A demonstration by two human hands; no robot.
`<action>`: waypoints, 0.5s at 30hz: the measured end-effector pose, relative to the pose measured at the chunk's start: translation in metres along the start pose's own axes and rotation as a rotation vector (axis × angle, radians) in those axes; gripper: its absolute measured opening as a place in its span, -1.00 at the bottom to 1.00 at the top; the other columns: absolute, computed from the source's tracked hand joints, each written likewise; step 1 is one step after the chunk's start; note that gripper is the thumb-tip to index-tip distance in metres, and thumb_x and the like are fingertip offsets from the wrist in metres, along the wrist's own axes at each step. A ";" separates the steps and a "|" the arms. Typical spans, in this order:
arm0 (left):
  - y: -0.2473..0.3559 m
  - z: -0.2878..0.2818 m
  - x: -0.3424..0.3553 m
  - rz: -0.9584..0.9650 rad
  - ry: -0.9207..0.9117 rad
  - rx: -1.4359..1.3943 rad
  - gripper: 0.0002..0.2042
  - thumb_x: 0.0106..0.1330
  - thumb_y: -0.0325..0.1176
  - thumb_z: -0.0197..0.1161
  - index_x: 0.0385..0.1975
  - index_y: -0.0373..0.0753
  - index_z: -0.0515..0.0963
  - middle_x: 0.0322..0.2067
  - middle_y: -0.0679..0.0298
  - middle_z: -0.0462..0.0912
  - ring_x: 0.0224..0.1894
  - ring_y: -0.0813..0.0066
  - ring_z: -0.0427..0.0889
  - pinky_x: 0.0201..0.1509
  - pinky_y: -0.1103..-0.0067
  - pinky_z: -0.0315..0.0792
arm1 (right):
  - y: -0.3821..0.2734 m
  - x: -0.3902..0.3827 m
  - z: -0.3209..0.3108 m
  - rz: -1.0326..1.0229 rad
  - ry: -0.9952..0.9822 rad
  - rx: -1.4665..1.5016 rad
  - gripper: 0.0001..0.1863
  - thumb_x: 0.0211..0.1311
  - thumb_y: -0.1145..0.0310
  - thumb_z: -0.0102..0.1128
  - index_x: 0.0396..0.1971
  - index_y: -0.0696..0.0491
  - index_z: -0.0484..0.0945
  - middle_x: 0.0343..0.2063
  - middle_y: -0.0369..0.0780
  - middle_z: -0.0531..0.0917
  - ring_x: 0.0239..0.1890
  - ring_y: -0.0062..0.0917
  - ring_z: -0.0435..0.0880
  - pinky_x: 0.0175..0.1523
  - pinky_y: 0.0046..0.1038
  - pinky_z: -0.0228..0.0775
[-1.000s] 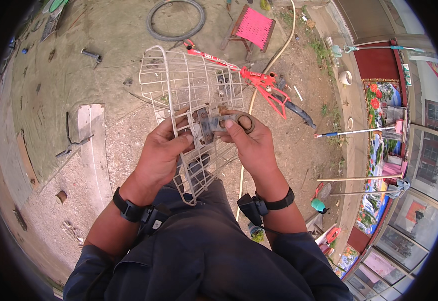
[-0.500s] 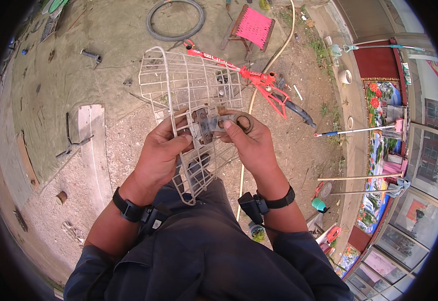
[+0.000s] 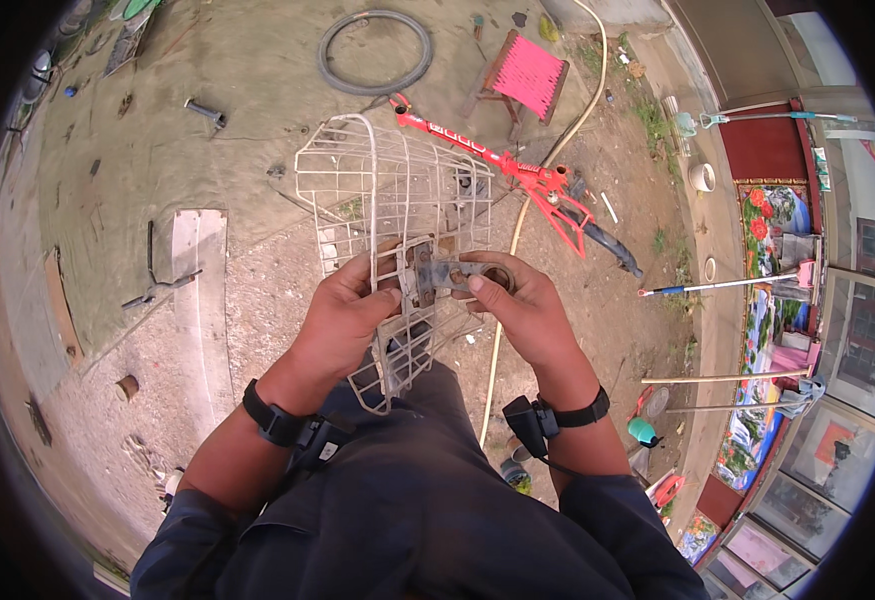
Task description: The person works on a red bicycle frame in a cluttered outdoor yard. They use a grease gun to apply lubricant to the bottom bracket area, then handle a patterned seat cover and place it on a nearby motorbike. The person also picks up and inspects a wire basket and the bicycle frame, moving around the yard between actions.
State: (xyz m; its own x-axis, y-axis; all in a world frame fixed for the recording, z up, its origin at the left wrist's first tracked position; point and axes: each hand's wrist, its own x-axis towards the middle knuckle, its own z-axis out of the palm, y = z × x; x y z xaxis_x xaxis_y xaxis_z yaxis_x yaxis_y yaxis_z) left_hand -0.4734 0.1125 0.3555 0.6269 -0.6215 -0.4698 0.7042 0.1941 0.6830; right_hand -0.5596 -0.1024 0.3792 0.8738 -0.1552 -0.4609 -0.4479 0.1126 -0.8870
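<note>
A pale wire bicycle basket [image 3: 374, 180] is held up in front of my body, tilted, with its mesh facing me. My left hand [image 3: 332, 308] grips it by the wires and a rusty plate, thumb toward me, other fingers behind the mesh. On the basket's side is a grey metal bracket [image 3: 442, 274] with a round ring at its right end. My right hand [image 3: 527, 312] pinches the bracket near this ring, thumb on its front face. The right fingers are partly hidden behind the bracket and wires.
Beyond the basket, a red bicycle frame [image 3: 535, 180] lies on the ground. Farther off are a black tyre [image 3: 325, 62] and a pink-seated folding stool [image 3: 530, 76]. A pale hose [image 3: 604, 52] runs past on the right. Dark handlebars [image 3: 151, 262] rest beside a board [image 3: 200, 305] on the left.
Both hands and the basket sit slightly lower and farther right in the picture, as the whole view has shifted. Each hand keeps its hold.
</note>
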 end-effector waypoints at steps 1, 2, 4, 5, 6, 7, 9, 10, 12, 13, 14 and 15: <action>-0.001 0.000 0.000 -0.010 -0.005 0.014 -0.49 0.35 -0.70 0.00 0.34 -0.37 0.36 0.09 0.17 0.63 0.06 0.49 0.64 0.15 0.54 0.52 | 0.001 0.000 -0.001 0.004 -0.023 0.014 -0.58 0.46 0.25 0.20 0.16 0.21 0.51 -0.08 -0.15 0.71 -0.07 -0.49 0.72 -0.03 -0.48 0.55; -0.001 -0.001 0.001 0.002 -0.025 0.016 -0.49 0.36 -0.70 0.00 0.34 -0.37 0.36 0.09 0.17 0.63 0.06 0.50 0.63 0.15 0.54 0.52 | 0.002 0.001 -0.002 0.026 -0.013 0.003 -0.58 0.46 0.25 0.20 0.16 0.21 0.51 -0.08 -0.15 0.71 -0.07 -0.49 0.72 -0.03 -0.48 0.55; -0.001 -0.003 0.001 -0.020 -0.034 0.068 -0.46 0.35 -0.70 -0.01 0.38 -0.35 0.32 0.16 0.15 0.59 0.08 0.47 0.62 0.14 0.53 0.52 | 0.005 0.003 -0.003 0.033 -0.026 0.050 -0.57 0.45 0.24 0.21 0.15 0.22 0.52 -0.07 -0.14 0.71 -0.06 -0.47 0.73 -0.03 -0.48 0.55; -0.001 -0.005 0.001 -0.005 -0.050 0.083 -0.44 0.35 -0.69 -0.01 0.39 -0.34 0.30 0.19 0.14 0.57 0.09 0.46 0.61 0.14 0.52 0.52 | 0.007 0.004 -0.003 0.072 -0.023 0.028 -0.57 0.45 0.24 0.22 0.16 0.22 0.51 -0.07 -0.14 0.71 -0.06 -0.47 0.73 -0.02 -0.48 0.56; -0.001 -0.006 0.002 -0.025 -0.046 0.092 -0.45 0.35 -0.69 -0.01 0.39 -0.35 0.30 0.18 0.15 0.58 0.09 0.46 0.61 0.14 0.51 0.52 | 0.008 0.005 -0.004 0.096 -0.028 0.029 -0.56 0.44 0.24 0.23 0.16 0.22 0.51 -0.07 -0.14 0.71 -0.05 -0.46 0.73 -0.02 -0.48 0.56; 0.000 -0.008 0.003 -0.031 -0.048 0.095 -0.45 0.35 -0.69 -0.02 0.39 -0.35 0.30 0.17 0.15 0.58 0.09 0.45 0.61 0.13 0.51 0.52 | 0.010 0.006 -0.003 0.101 -0.038 0.048 -0.55 0.44 0.24 0.24 0.16 0.22 0.51 -0.06 -0.14 0.71 -0.05 -0.45 0.73 -0.01 -0.47 0.56; 0.004 -0.014 0.005 -0.036 -0.047 0.115 -0.46 0.35 -0.68 -0.02 0.38 -0.37 0.31 0.14 0.15 0.60 0.09 0.44 0.62 0.14 0.50 0.52 | 0.013 0.008 0.000 0.159 -0.044 0.033 -0.54 0.42 0.24 0.26 0.17 0.23 0.51 -0.06 -0.14 0.71 -0.04 -0.44 0.73 0.00 -0.47 0.56; 0.007 -0.018 0.008 -0.059 -0.042 0.108 -0.46 0.35 -0.68 -0.01 0.38 -0.37 0.31 0.14 0.15 0.60 0.09 0.43 0.62 0.15 0.49 0.53 | 0.013 0.011 0.002 0.178 -0.048 0.032 -0.53 0.42 0.23 0.27 0.17 0.23 0.50 -0.06 -0.14 0.70 -0.04 -0.43 0.73 0.01 -0.46 0.56; 0.015 -0.028 0.017 -0.075 -0.047 0.066 -0.46 0.35 -0.68 -0.01 0.38 -0.37 0.32 0.14 0.16 0.60 0.09 0.43 0.62 0.15 0.48 0.53 | 0.013 0.020 0.008 0.185 -0.076 -0.020 -0.50 0.41 0.21 0.29 0.18 0.24 0.49 -0.06 -0.14 0.70 -0.04 -0.43 0.73 0.01 -0.45 0.56; 0.020 -0.033 0.022 -0.094 -0.019 0.038 -0.48 0.34 -0.67 -0.01 0.35 -0.37 0.35 0.13 0.16 0.60 0.09 0.40 0.63 0.14 0.47 0.55 | 0.011 0.027 0.013 0.194 -0.087 -0.060 -0.50 0.41 0.21 0.29 0.18 0.24 0.49 -0.06 -0.14 0.69 -0.04 -0.43 0.73 0.01 -0.45 0.56; 0.027 -0.040 0.026 -0.100 -0.003 0.021 -0.49 0.35 -0.67 -0.01 0.34 -0.37 0.36 0.13 0.16 0.60 0.09 0.40 0.63 0.14 0.46 0.55 | 0.008 0.034 0.017 0.248 -0.084 -0.128 -0.49 0.41 0.20 0.29 0.19 0.24 0.49 -0.06 -0.14 0.69 -0.04 -0.43 0.73 0.01 -0.45 0.56; 0.035 -0.048 0.031 -0.104 0.012 0.005 -0.50 0.35 -0.66 -0.01 0.33 -0.37 0.37 0.13 0.15 0.60 0.09 0.39 0.64 0.15 0.46 0.55 | 0.004 0.040 0.023 0.236 -0.100 -0.162 -0.47 0.40 0.19 0.29 0.21 0.22 0.47 -0.05 -0.15 0.68 -0.02 -0.44 0.72 0.04 -0.45 0.54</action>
State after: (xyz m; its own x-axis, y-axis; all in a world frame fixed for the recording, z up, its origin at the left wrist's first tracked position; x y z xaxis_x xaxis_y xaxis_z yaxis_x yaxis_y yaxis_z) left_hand -0.4130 0.1371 0.3383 0.5543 -0.6288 -0.5453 0.7641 0.1245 0.6330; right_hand -0.5223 -0.0858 0.3580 0.7525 -0.0452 -0.6570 -0.6584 -0.0256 -0.7523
